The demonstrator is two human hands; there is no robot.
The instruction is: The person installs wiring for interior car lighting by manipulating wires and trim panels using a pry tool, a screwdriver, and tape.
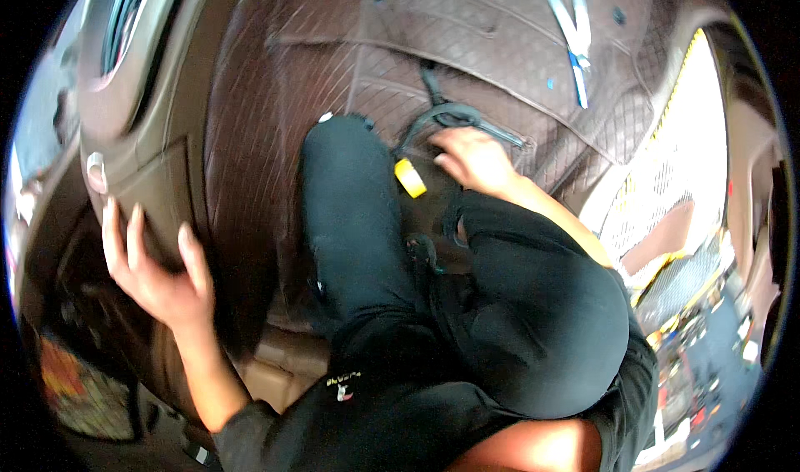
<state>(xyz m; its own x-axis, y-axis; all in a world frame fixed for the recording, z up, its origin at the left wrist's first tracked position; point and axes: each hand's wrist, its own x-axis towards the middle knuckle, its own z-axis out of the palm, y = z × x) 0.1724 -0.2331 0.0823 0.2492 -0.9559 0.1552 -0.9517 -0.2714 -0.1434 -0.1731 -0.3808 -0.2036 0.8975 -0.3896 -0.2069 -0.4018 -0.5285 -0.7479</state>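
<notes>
At the left, my left hand (158, 284) is raised beside the brown trim panel (154, 193), fingers spread and nothing in them. I cannot tell whether its fingertips touch the panel. My right hand (477, 162) reaches across in front of my bent knee, its fingers apart and slightly blurred. No held thing shows in it. Just beyond its fingers lies a dark looped strap or cable (454, 114) on the brown quilted lining (325, 72). A small yellow object, perhaps a tape roll (410, 178), sits between my legs, left of that hand.
A pale blue strap-like item (571, 34) lies on the lining at the far right. To the right stands a light perforated panel (667, 155) with a yellow edge. Below it are several loose items on a dark surface (708, 355). My knees rest within this vehicle interior.
</notes>
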